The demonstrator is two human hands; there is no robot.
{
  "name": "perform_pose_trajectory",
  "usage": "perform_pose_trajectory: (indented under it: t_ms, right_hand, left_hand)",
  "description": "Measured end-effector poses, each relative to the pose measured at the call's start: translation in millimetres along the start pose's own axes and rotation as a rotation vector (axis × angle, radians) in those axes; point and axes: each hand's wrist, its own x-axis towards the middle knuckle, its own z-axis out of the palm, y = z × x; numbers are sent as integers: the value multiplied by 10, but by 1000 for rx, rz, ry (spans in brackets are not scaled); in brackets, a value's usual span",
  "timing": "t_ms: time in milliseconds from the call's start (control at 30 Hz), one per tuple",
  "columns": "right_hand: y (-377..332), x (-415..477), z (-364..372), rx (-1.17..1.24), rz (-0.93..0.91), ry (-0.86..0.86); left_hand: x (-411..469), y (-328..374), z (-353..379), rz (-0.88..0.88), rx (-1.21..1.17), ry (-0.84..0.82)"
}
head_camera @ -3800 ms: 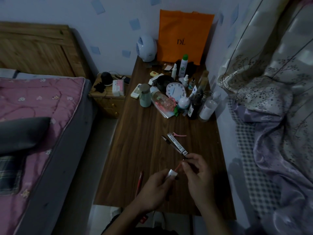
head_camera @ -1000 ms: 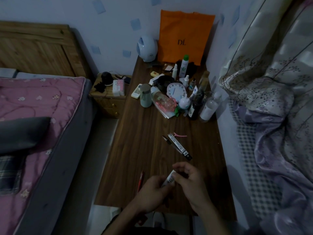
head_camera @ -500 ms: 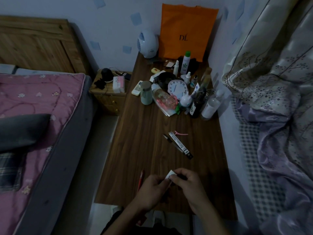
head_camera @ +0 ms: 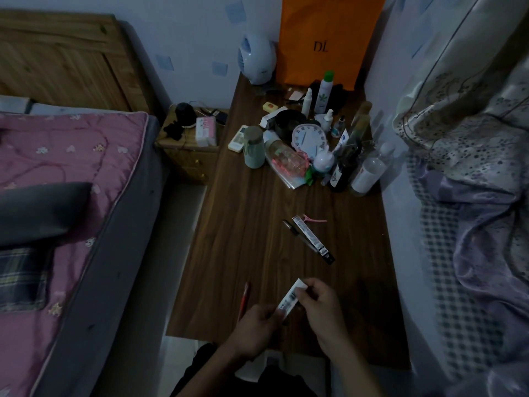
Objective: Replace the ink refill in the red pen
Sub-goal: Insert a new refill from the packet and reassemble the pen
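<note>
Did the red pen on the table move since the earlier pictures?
No. The red pen lies at the same spot near the table's front left edge, just left of the left hand.

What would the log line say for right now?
stage: handling refill packet | left hand: holds white packet | right hand: pinches packet's top end | red pen: lying on table, untouched

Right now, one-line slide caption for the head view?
Both hands, left hand and right hand, hold a white refill packet; red pen lies on the table.
</note>
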Motion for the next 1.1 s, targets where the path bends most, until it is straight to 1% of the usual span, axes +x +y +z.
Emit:
perform_pose_trajectory:
  t_ms: [133, 200, 267, 333, 400, 433, 533, 633, 733, 833, 967, 1100]
  right_hand:
    - [56, 105, 55, -54, 5, -42]
    - [99, 182, 83, -46, 39, -50]
    - [146, 267, 103, -6, 88, -38]
    - [199, 370, 107, -3, 112, -8]
    - [247, 477, 111, -34, 104, 24]
    - [267, 530, 119, -68, 95, 38]
    - [324, 666, 164, -233, 80, 79]
    - [427, 771, 201, -399, 61, 55]
    - [530, 824, 197, -540, 24, 26]
    - [601, 823, 211, -644, -10, 16]
    - [669, 792, 214, -804, -101, 63]
    - [728, 746, 188, -851, -142, 61]
  left_hand:
    - [34, -34, 13, -52, -28, -3]
    - [55, -50, 18, -52, -20, -6]
    - [98, -88, 11, -13, 64, 10]
    - [158, -160, -5, 28, 185, 93]
    - [207, -250, -52, 18, 212, 198]
    - [226, -289, -91, 5, 200, 229]
    - [280, -375, -222, -33, 152, 250]
    - [297, -436, -363, -57, 201, 287]
    - [306, -519, -444, -75, 216, 361]
    - [291, -578, -503, -108, 235, 405]
    - [245, -618, -559, -143, 247, 418]
    - [200, -596, -575, -140, 266, 449]
